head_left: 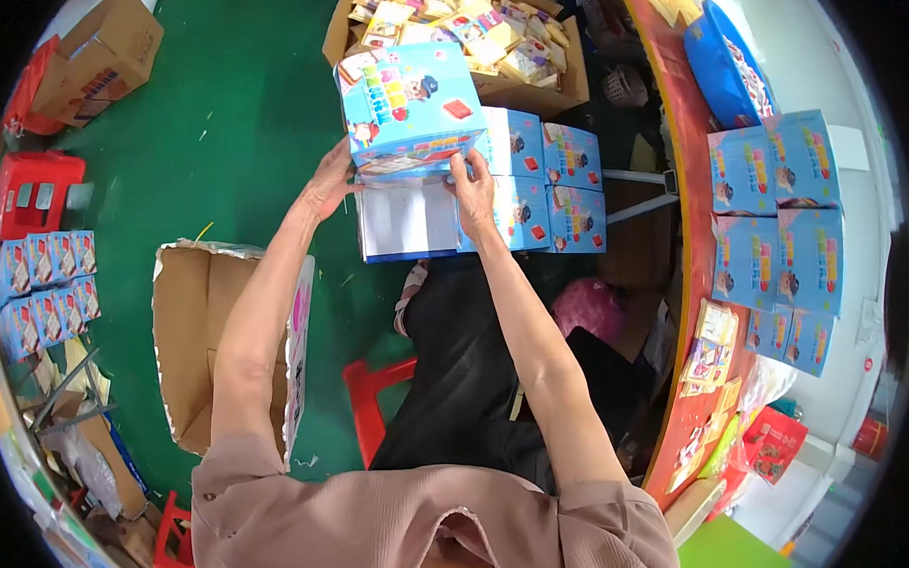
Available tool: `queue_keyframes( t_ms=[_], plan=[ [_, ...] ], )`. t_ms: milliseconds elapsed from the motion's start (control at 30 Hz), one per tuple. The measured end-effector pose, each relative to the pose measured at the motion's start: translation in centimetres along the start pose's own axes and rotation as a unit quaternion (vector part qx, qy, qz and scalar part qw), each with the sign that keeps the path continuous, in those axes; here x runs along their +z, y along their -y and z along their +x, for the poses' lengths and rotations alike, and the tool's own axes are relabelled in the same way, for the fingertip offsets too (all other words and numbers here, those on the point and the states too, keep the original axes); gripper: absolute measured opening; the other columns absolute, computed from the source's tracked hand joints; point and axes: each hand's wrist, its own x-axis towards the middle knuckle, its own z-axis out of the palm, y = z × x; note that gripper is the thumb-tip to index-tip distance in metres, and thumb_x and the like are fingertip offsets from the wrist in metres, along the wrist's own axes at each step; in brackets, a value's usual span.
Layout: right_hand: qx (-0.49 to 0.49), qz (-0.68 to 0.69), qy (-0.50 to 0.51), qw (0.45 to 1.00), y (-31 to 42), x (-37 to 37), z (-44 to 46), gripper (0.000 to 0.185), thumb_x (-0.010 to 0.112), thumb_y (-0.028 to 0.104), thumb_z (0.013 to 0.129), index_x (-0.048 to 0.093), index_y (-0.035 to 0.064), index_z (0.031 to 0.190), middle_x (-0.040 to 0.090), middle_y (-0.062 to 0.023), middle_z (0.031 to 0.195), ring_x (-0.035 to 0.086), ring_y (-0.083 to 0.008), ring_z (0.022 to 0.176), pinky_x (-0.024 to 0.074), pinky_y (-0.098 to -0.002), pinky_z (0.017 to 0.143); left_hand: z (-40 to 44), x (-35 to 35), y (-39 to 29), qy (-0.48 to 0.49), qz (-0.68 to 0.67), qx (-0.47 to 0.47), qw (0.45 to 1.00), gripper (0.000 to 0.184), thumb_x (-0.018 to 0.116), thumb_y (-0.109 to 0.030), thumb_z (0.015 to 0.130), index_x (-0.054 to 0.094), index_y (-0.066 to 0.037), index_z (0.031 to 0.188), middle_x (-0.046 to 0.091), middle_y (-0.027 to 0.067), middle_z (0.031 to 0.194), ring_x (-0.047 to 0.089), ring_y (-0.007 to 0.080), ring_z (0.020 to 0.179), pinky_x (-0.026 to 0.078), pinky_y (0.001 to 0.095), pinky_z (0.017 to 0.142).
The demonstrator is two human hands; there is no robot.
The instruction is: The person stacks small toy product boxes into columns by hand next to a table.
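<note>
Between my two hands is a light-blue printed carton (406,102), tilted above a white-topped surface (409,220). My left hand (330,183) grips its lower left corner. At the lower right edge, my right hand (472,192) has its thumb and fingers on the carton. Several matching blue boxes (574,220) stand just right of my right hand, in rows. Behind the held carton is a big open cardboard box (533,94) full of small yellow packets (527,58). The undersides of my fingers are hidden by the carton.
An empty brown cardboard box (181,325) stands on the green floor to my left. A red stool (39,191) and stacked blue boxes (48,315) are farther left. On the right, a red table (693,282) bears more blue boxes (811,261) and a blue basin (717,68).
</note>
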Motion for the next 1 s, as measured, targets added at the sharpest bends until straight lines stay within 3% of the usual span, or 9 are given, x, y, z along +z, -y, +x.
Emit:
queue_keyframes(
  t_ms=[200,300,400,500,600,700,800,933,1000],
  plan=[
    [0.053,-0.194,0.047,0.978,-4.2,-3.2,2.6,0.054,0.065,0.040,0.090,0.054,0.0007,0.126,0.064,-0.0120,0.100,0.058,-0.0201,0.091,0.0471,-0.0306,0.076,1.8,0.4,2.5,-0.014,-0.004,-0.012,1.000,0.074,0.060,-0.056,0.088,0.035,-0.015,0.144,0.054,0.0046,0.128,0.049,0.0219,0.117,0.036,0.0525,0.098],
    [-0.028,-0.289,0.044,0.956,-5.0,-3.4,2.9,0.051,0.064,0.038,0.089,0.056,-0.0029,0.119,0.064,-0.0203,0.096,0.059,-0.0267,0.085,0.0477,-0.0341,0.073,2.4,0.1,2.3,-0.011,0.006,-0.041,0.999,0.077,0.059,-0.056,0.089,0.030,-0.016,0.148,0.054,0.0041,0.128,0.048,0.0219,0.119,0.033,0.0538,0.102],
    [-0.212,-0.459,-0.059,0.861,-6.9,-2.6,2.5,0.043,0.063,0.039,0.090,0.059,-0.0036,0.099,0.059,-0.0090,0.078,0.055,-0.0155,0.071,0.0492,-0.0299,0.067,2.7,-0.2,2.5,-0.001,0.051,-0.031,0.998,0.078,0.058,-0.056,0.090,0.026,-0.015,0.149,0.051,0.0053,0.133,0.047,0.0223,0.120,0.032,0.0536,0.103],
    [-0.273,-0.389,-0.113,0.873,-8.0,-2.1,1.6,0.041,0.065,0.033,0.088,0.059,-0.0051,0.103,0.063,-0.0130,0.082,0.057,-0.0219,0.071,0.0497,-0.0371,0.068,2.7,0.3,3.3,-0.053,0.058,-0.014,0.997,0.080,0.058,-0.053,0.090,0.023,-0.014,0.151,0.047,0.0066,0.138,0.047,0.0223,0.119,0.033,0.0532,0.102],
    [0.027,-0.181,-0.012,0.983,-6.3,-1.4,0.7,0.062,0.071,0.033,0.078,0.051,-0.0096,0.119,0.062,-0.0292,0.106,0.060,-0.0417,0.099,0.0479,-0.0451,0.087,1.4,1.5,2.6,-0.048,0.036,0.008,0.998,0.081,0.060,-0.049,0.091,0.021,-0.013,0.152,0.044,0.0073,0.141,0.047,0.0221,0.119,0.035,0.0514,0.100],
    [-0.151,-0.346,-0.152,0.914,-13.0,-1.3,4.1,0.050,0.075,0.026,0.065,0.058,-0.0049,0.100,0.062,-0.0201,0.091,0.058,-0.0277,0.083,0.0488,-0.0422,0.074,3.2,-0.6,5.4,-0.028,0.004,0.014,1.000,0.072,0.060,-0.041,0.093,0.025,-0.016,0.151,0.044,0.0054,0.143,0.047,0.0215,0.120,0.038,0.0453,0.098],
    [-0.053,-0.254,-0.053,0.964,-8.4,-1.5,1.5,0.067,0.074,0.022,0.071,0.045,-0.0038,0.125,0.054,-0.0179,0.114,0.055,-0.0279,0.101,0.0477,-0.0398,0.086,2.3,0.2,4.7,0.009,0.007,0.023,1.000,0.074,0.056,-0.045,0.094,0.021,-0.017,0.152,0.033,0.0073,0.151,0.031,0.0281,0.138,0.022,0.0581,0.108],
    [0.149,-0.144,0.070,0.976,2.1,-3.1,-2.6,0.071,0.070,0.024,0.080,0.038,-0.0044,0.136,0.057,-0.0185,0.114,0.060,-0.0228,0.097,0.0547,-0.0328,0.073,2.5,-0.4,3.8,-0.140,0.073,-0.022,0.987,0.076,0.063,-0.048,0.089,0.030,-0.014,0.148,0.052,0.0058,0.133,0.053,0.0185,0.111,0.043,0.0384,0.087],
    [0.082,-0.128,0.130,0.980,6.4,-5.0,-5.9,0.065,0.067,0.021,0.083,0.040,-0.0045,0.137,0.060,-0.0180,0.111,0.062,-0.0212,0.094,0.0547,-0.0329,0.073,1.1,0.6,1.5,-0.237,0.125,0.020,0.963,0.074,0.063,-0.046,0.089,0.032,-0.010,0.147,0.046,0.0102,0.140,0.048,0.0244,0.121,0.038,0.0508,0.096]
  ],
)
